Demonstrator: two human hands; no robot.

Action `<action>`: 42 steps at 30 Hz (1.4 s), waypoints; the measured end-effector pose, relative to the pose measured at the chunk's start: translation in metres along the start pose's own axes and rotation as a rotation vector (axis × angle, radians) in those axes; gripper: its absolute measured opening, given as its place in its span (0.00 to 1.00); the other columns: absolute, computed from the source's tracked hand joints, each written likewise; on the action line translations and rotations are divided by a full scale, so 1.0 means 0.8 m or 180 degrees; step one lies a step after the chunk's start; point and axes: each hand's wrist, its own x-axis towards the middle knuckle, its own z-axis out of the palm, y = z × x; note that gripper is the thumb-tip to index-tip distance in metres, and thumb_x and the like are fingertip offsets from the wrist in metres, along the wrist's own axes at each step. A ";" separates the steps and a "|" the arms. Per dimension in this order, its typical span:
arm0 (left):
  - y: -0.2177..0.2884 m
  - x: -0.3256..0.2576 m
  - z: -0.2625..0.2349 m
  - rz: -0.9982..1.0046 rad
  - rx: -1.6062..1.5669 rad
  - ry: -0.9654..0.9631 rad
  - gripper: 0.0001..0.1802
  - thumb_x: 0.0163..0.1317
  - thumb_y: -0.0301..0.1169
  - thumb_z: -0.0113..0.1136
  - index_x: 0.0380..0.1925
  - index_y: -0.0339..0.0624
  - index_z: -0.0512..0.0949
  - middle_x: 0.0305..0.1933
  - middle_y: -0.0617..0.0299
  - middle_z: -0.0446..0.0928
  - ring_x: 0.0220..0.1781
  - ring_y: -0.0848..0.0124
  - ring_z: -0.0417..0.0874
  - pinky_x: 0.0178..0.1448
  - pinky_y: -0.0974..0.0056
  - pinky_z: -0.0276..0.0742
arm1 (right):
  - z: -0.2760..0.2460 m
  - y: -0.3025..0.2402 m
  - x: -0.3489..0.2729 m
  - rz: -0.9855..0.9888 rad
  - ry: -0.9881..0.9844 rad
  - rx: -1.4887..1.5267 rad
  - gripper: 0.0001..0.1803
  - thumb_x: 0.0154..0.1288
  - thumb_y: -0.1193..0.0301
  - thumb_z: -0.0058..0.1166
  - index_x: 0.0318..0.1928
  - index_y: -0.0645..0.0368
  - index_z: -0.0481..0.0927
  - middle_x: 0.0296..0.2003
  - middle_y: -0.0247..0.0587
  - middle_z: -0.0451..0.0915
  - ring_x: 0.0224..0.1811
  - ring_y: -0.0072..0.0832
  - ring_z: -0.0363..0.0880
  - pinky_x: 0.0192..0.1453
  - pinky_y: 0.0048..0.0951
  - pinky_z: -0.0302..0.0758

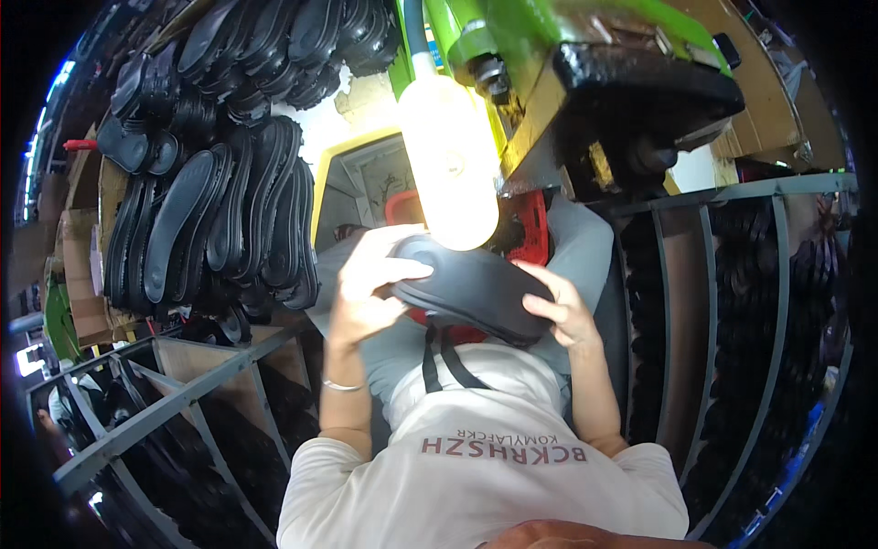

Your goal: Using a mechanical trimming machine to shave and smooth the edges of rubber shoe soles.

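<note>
Between both hands, above my lap, I hold a black shoe sole (480,291), lying at a slant with its broad smooth face turned up. My left hand (373,284) grips its left end, the thumb pressing on the upper face. At the opposite end my right hand (565,309) is closed on the edge, fingers along the far side and thumb on the near side. The underside of the sole is hidden. A bright lamp (448,165) hangs just over the sole's far edge.
Piles of black soles (187,220) stand at the far left. A green machine (631,37) with a dark head rises at the far right. Beyond my lap sits a red basket (535,233), partly hidden. Metal racks (183,400) holding dark items flank me on both sides.
</note>
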 end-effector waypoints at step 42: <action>-0.007 0.054 0.071 -0.0444 -0.0781 0.0659 0.13 0.53 0.25 0.64 0.38 0.32 0.78 0.33 0.58 0.80 0.34 0.73 0.80 0.41 0.70 0.76 | -0.017 -0.129 0.077 -0.2234 0.0919 0.0887 0.22 0.57 0.82 0.53 0.54 0.63 0.69 0.44 0.40 0.75 0.45 0.28 0.76 0.52 0.28 0.73</action>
